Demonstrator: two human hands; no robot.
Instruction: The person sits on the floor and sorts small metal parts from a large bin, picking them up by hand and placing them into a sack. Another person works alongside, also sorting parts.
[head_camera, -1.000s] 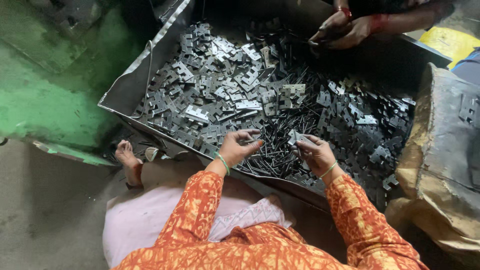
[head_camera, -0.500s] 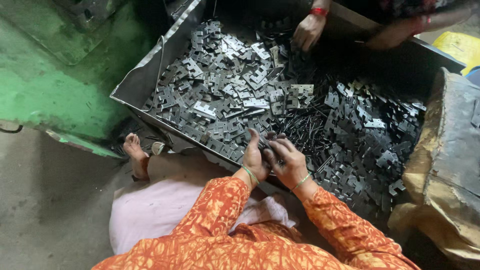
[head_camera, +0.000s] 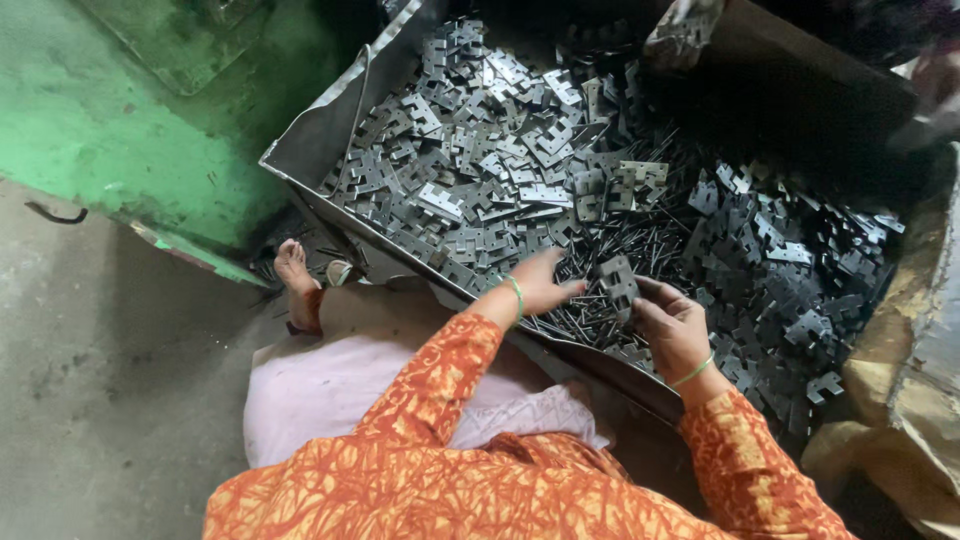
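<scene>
- Head view: a seated worker's right hand (head_camera: 672, 330) grips a small notched metal plate (head_camera: 617, 280) above thin dark pins (head_camera: 600, 310) at the near edge of a metal tray (head_camera: 320, 140).
- The left hand (head_camera: 540, 285), fingers loosely curled, touches the pins beside it.
- Sorting looks far from done: heaped plates (head_camera: 500, 130) fill the tray.

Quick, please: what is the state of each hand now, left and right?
Left hand: fingers curled over the thin metal pins, holding cannot be told.
Right hand: closed on a flat notched metal plate.
</scene>
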